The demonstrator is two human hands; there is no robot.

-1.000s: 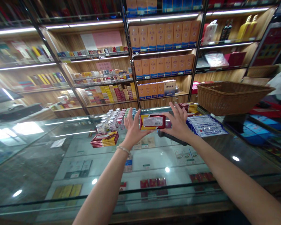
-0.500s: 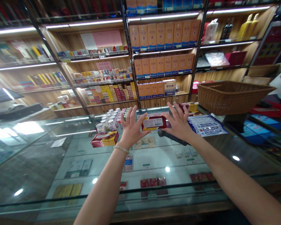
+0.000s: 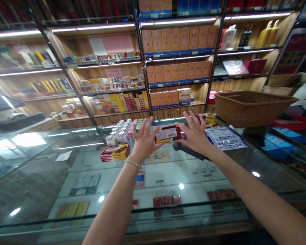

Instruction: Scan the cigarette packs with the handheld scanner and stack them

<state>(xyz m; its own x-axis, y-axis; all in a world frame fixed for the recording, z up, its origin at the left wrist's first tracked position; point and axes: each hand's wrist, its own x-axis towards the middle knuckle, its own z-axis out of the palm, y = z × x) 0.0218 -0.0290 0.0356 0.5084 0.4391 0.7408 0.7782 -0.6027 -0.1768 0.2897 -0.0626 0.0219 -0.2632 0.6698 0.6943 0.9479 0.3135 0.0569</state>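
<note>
A red and yellow snack packet (image 3: pixel 168 134) with a white barcode label facing me is held over the glass counter, between my two hands. My left hand (image 3: pixel 145 140) has its thumb and index finger at the packet's left end, its other fingers spread. At the right end, the thumb and index finger of my right hand (image 3: pixel 196 135) grip the packet the same way. A black microphone (image 3: pixel 188 150) lies just below my right hand, partly covered by it. Left of my left hand is a stack of similar red and yellow packets (image 3: pixel 114 152).
Clear jars or cans (image 3: pixel 121 131) stand behind the left stack. Blue-and-white packets (image 3: pixel 225 137) lie right of my right hand, near a wicker basket (image 3: pixel 253 107). Another red and yellow stack (image 3: pixel 207 119) sits behind. Shelves with orange boxes (image 3: pixel 180 42) line the wall.
The packet has tilted slightly, its right end a little higher. Both hands keep nearly the same place and grip. The view has shifted slightly.
</note>
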